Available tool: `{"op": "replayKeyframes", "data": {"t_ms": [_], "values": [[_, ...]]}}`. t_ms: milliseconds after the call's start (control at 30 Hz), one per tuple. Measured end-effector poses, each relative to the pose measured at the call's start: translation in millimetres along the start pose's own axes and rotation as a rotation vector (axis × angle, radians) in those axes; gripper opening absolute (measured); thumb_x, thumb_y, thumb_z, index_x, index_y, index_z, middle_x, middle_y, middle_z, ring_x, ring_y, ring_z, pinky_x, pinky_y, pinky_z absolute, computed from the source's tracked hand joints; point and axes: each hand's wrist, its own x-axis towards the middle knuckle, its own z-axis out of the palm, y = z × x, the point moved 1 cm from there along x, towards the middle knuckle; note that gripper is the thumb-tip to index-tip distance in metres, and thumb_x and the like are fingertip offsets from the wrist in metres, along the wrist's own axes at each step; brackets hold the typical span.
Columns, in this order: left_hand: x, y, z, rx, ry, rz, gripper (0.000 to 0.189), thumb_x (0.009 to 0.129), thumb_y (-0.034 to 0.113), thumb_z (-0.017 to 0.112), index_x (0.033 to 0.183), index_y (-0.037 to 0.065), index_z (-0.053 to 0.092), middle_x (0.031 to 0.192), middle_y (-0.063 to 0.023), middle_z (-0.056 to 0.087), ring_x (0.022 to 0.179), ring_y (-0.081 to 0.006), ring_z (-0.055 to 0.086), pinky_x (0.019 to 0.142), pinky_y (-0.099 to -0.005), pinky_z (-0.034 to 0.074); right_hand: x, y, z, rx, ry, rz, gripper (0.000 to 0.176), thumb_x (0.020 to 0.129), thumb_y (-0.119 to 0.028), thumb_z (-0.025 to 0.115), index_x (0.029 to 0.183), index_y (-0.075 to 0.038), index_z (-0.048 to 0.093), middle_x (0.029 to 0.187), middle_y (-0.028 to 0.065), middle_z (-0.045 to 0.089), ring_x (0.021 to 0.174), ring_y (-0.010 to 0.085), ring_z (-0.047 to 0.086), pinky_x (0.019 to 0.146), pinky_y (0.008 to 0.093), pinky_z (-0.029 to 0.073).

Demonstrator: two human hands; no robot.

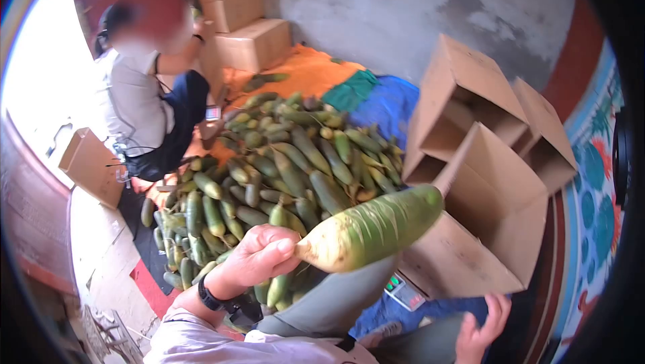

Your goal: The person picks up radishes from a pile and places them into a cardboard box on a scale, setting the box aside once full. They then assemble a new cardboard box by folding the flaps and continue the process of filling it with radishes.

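Note:
My left hand (265,254) pinches the pale, tapered tip of a large green radish (376,226), which is held up nearly level above my knee. Its far end overlaps the near edge of an open cardboard box (494,196). At the lower right, my right hand (484,329) has its fingers apart and holds nothing, just below the front of that box. A big heap of green radishes (289,169) lies on the floor beyond my left hand. Beside the box, a small scale with a display (405,292) is partly covered by the box.
Another person (144,95) crouches at the upper left beside the heap. More open boxes (463,95) stand at the right. Stacked cartons (252,45) are at the back, near an orange sheet (306,75) and a blue sheet (390,105). A tilted box (93,166) is at the left.

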Motion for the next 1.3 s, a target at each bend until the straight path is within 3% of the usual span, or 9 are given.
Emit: {"op": "replayKeyframes", "data": {"t_ms": [33, 100, 233, 433, 600, 700, 800, 1000, 1300], "values": [[-1.4, -2.6, 8.7, 0.016, -0.044, 0.062, 0.045, 0.098, 0.028, 0.045, 0.059, 0.008, 0.037, 0.053, 0.0026, 0.039, 0.050, -0.0081, 0.032, 0.047, -0.0260, 0.027, -1.8, -1.9, -1.0, 0.017, -0.065, 0.005, 0.068, 0.084, -0.051, 0.060, 0.122, 0.004, 0.047, 0.121, 0.0242, 0.051, 0.109, 0.0401, 0.049, 0.096, 0.0502, 0.037], [-1.1, -0.8, 29.5, -0.107, -0.229, -0.101, 0.048, 0.098, 0.033, 0.046, 0.058, 0.007, 0.040, 0.053, 0.0010, 0.039, 0.048, -0.0103, 0.032, 0.046, -0.0274, 0.025, 11.0, -17.8, 2.3, 0.051, -0.092, -0.082, 0.085, 0.067, -0.050, 0.078, 0.130, -0.008, 0.040, 0.131, 0.0245, 0.043, 0.117, 0.0427, 0.045, 0.096, 0.0516, 0.038], [3.4, -21.4, 55.0, -0.174, -0.588, -0.173, 0.049, 0.099, 0.034, 0.042, 0.059, 0.005, 0.045, 0.054, -0.0005, 0.039, 0.048, -0.0135, 0.035, 0.048, -0.0293, 0.029, -18.1, -23.1, 14.2, 0.416, -0.037, 0.065, 0.079, 0.059, -0.018, 0.086, 0.125, -0.007, 0.043, 0.125, 0.0207, 0.047, 0.106, 0.0370, 0.053, 0.088, 0.0463, 0.045], [8.3, -43.9, 59.4, -0.071, -0.851, -0.252, 0.047, 0.101, 0.030, 0.040, 0.062, 0.004, 0.046, 0.054, -0.0021, 0.039, 0.051, -0.0155, 0.037, 0.052, -0.0309, 0.033, -68.2, -34.2, -2.4, 0.319, -0.390, 0.171, 0.066, 0.059, -0.019, 0.085, 0.114, -0.003, 0.053, 0.110, 0.0172, 0.051, 0.089, 0.0323, 0.057, 0.076, 0.0406, 0.049], [15.4, -45.1, 65.6, 0.128, -0.707, -0.257, 0.046, 0.099, 0.037, 0.044, 0.075, 0.001, 0.059, 0.063, -0.0002, 0.049, 0.055, -0.0082, 0.045, 0.052, -0.0250, 0.038, -58.9, -24.8, -17.3, 0.265, -0.345, 0.162, 0.065, 0.060, -0.022, 0.082, 0.114, -0.002, 0.053, 0.107, 0.0185, 0.054, 0.091, 0.0344, 0.059, 0.076, 0.0420, 0.050], [27.2, -40.0, 66.7, 0.127, -0.559, -0.275, 0.044, 0.096, 0.041, 0.049, 0.110, 0.001, 0.061, 0.071, -0.0005, 0.054, 0.061, -0.0085, 0.049, 0.058, -0.0232, 0.042, -36.4, -13.9, -36.4, 0.197, -0.195, 0.089, 0.068, 0.063, -0.031, 0.083, 0.114, 0.001, 0.051, 0.105, 0.0197, 0.055, 0.091, 0.0336, 0.058, 0.076, 0.0413, 0.049], [36.5, -43.9, 64.8, 0.086, -0.427, -0.170, 0.064, 0.094, 0.046, 0.051, 0.138, 0.002, 0.040, 0.077, -0.0024, 0.057, 0.068, -0.0105, 0.054, 0.065, -0.0234, 0.044, -20.6, -2.8, -53.2, 0.143, -0.043, 0.095, 0.072, 0.066, -0.036, 0.081, 0.117, 0.003, 0.049, 0.104, 0.0191, 0.054, 0.087, 0.0304, 0.056, 0.076, 0.0389, 0.047], [52.3, -67.1, 66.7, 0.044, -0.270, -0.055, 0.055, 0.095, 0.037, 0.052, 0.137, 0.004, 0.041, 0.102, -0.0060, 0.063, 0.094, -0.0134, 0.057, 0.081, -0.0276, 0.044, -0.3, 28.4, -84.1, -0.038, 0.171, 0.251, 0.063, 0.070, -0.018, 0.069, 0.125, 0.004, 0.046, 0.115, 0.0161, 0.051, 0.103, 0.0273, 0.052, 0.090, 0.0367, 0.041], [60.7, -95.3, 65.8, -0.015, -0.315, -0.150, 0.041, 0.096, 0.024, 0.054, 0.132, 0.004, 0.046, 0.109, -0.0058, 0.060, 0.107, -0.0142, 0.052, 0.094, -0.0292, 0.040, 23.1, 56.2, -104.5, -0.478, 0.163, 0.122, 0.060, 0.073, -0.013, 0.073, 0.125, 0.001, 0.047, 0.116, 0.0164, 0.052, 0.109, 0.0349, 0.050, 0.095, 0.0409, 0.039]]}}
